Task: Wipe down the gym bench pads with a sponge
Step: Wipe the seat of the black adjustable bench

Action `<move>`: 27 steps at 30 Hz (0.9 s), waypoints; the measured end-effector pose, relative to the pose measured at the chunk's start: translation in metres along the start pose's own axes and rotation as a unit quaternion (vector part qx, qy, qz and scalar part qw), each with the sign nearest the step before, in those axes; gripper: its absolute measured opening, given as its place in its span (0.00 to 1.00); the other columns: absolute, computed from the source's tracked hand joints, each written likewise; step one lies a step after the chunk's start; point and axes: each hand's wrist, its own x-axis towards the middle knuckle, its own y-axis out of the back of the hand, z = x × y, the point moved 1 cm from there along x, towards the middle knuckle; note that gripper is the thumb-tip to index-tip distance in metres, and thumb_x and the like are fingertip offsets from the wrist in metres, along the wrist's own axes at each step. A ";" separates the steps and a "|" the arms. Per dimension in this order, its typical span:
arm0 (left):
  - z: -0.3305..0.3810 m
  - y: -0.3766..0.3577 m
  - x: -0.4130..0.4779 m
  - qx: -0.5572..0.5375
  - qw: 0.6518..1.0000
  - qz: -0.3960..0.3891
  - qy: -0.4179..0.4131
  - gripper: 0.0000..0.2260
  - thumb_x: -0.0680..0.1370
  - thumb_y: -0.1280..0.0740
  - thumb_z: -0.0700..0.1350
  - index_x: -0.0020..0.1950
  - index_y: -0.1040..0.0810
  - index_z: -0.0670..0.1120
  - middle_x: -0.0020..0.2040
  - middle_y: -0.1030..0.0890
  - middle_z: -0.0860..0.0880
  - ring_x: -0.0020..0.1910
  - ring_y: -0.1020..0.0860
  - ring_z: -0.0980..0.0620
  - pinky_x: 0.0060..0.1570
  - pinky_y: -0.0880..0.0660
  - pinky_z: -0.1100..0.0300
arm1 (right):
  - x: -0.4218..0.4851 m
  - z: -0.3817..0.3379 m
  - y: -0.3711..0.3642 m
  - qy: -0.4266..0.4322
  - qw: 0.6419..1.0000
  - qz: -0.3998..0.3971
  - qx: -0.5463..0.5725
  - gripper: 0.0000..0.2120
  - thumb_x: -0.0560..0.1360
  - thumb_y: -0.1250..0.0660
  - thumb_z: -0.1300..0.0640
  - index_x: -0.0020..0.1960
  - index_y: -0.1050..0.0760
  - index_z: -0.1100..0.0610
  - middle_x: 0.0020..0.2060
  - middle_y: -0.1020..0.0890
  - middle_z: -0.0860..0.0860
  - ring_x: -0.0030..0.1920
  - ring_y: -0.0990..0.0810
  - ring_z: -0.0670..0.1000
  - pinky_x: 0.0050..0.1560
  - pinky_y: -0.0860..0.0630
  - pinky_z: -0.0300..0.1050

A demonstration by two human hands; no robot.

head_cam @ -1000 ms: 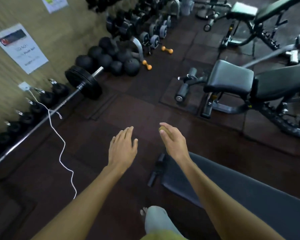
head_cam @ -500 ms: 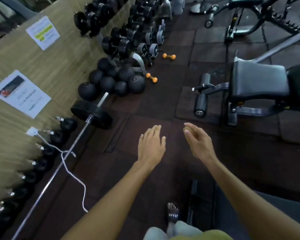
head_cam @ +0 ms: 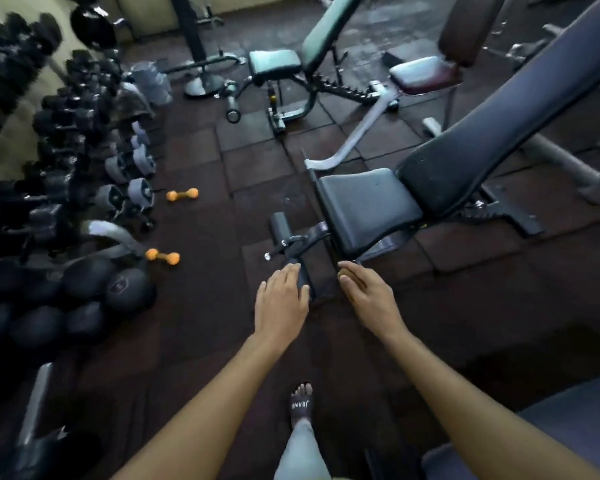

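Observation:
A black adjustable bench stands just ahead of me, with its seat pad (head_cam: 364, 206) and its raised back pad (head_cam: 499, 129) slanting up to the right. My right hand (head_cam: 369, 299) is held out below the seat's front edge. Its fingers are curled around a small yellowish sponge (head_cam: 343, 273), of which only a tip shows. My left hand (head_cam: 281, 303) is beside it, palm down and holding nothing, over the bench's black foot roller (head_cam: 280, 226). A second dark pad (head_cam: 568, 420) lies at the lower right.
Dumbbells (head_cam: 66, 140) and black balls (head_cam: 84, 289) line the left wall, and two small orange dumbbells (head_cam: 182, 194) lie on the floor. A green bench (head_cam: 274, 65) and a maroon bench (head_cam: 426, 76) stand farther back. My sandalled foot (head_cam: 301, 403) is on the rubber tiles.
The view has swung right and forward, bringing the black bench close in front. Both hands stay outstretched and now hover at the bench's foot end.

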 end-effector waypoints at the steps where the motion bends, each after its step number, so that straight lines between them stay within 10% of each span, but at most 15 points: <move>1: 0.004 -0.002 0.028 -0.001 1.000 -0.010 -0.022 0.22 0.82 0.41 0.51 0.76 0.36 0.48 0.74 0.31 0.50 0.73 0.33 0.50 0.71 0.35 0.48 | 0.017 0.000 0.003 -0.014 1.000 0.025 0.011 0.12 0.79 0.32 0.56 0.63 0.21 0.51 0.56 0.18 0.46 0.56 0.20 0.37 0.61 0.26 0.33; 8: 0.057 -0.039 0.177 0.009 0.986 -0.095 -0.139 0.22 0.82 0.42 0.51 0.76 0.36 0.48 0.75 0.32 0.50 0.74 0.35 0.51 0.73 0.38 0.49 | 0.107 0.022 0.043 -0.094 0.985 0.143 0.020 0.14 0.80 0.33 0.59 0.65 0.22 0.53 0.57 0.19 0.46 0.53 0.24 0.28 0.53 0.32 0.20; 18: 0.090 -0.242 0.376 -0.005 0.983 -0.154 -0.097 0.22 0.83 0.42 0.51 0.77 0.38 0.50 0.77 0.36 0.52 0.77 0.40 0.52 0.76 0.45 0.50 | 0.330 0.232 0.068 -0.169 0.971 0.168 -0.017 0.17 0.80 0.33 0.52 0.68 0.27 0.47 0.58 0.19 0.45 0.61 0.22 0.44 0.65 0.26 0.48; 27: 0.086 -0.400 0.548 0.040 0.984 -0.052 -0.167 0.23 0.82 0.45 0.52 0.77 0.37 0.47 0.78 0.39 0.49 0.78 0.43 0.47 0.76 0.48 0.46 | 0.530 0.405 0.139 -0.041 0.961 0.205 -0.183 0.17 0.79 0.33 0.53 0.67 0.26 0.51 0.66 0.25 0.52 0.67 0.27 0.54 0.69 0.30 0.58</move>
